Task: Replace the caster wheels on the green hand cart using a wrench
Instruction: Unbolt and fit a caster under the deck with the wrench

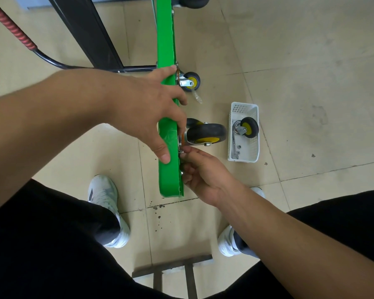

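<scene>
The green hand cart (165,35) stands on its edge on the floor, deck facing left. My left hand (148,108) grips the deck's upper edge, thumb on the green face and fingers over the rim. A black caster wheel with a yellow hub (206,133) sits against the underside near that hand. My right hand (200,171) pinches a small metal fastener at the caster's mounting plate (180,145). Another caster (190,81) is mounted farther along. A wrench (234,145) lies in the white basket (244,159) beside a loose caster (247,127).
The cart's black handle with a red grip (11,29) lies at the left. A dark metal frame (91,33) stands behind it. My two white shoes (105,197) are on the beige tiles. Small nuts lie in the basket. A stool frame (173,270) is below.
</scene>
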`<state>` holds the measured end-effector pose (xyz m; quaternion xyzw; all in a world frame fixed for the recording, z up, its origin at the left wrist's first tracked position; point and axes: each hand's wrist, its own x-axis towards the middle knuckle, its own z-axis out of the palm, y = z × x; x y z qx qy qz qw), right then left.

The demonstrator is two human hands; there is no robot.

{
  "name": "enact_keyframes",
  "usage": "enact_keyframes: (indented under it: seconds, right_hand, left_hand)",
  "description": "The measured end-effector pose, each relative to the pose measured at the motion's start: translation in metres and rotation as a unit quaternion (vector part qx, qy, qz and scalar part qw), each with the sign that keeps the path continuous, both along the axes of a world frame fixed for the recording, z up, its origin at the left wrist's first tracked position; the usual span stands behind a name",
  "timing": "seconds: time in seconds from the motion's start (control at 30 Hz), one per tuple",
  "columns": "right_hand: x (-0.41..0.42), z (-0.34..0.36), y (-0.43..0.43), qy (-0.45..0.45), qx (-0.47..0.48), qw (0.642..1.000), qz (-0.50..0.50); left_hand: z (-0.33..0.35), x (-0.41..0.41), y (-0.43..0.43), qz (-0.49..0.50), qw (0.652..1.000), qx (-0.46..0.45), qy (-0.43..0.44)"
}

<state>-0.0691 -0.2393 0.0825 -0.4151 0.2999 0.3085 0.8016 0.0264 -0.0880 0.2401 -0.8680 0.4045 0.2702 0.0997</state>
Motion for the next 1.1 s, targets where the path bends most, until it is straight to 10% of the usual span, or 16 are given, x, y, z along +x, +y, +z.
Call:
enact_keyframes:
  seconds: [1.1]
  right_hand:
    - [0.0018, -0.0014, 0.0004, -0.019, -0.093, 0.994, 0.052]
  left_hand:
    - [-0.0013, -0.0001, 0.0018, 0.018, 1.0, -0.023, 0.012]
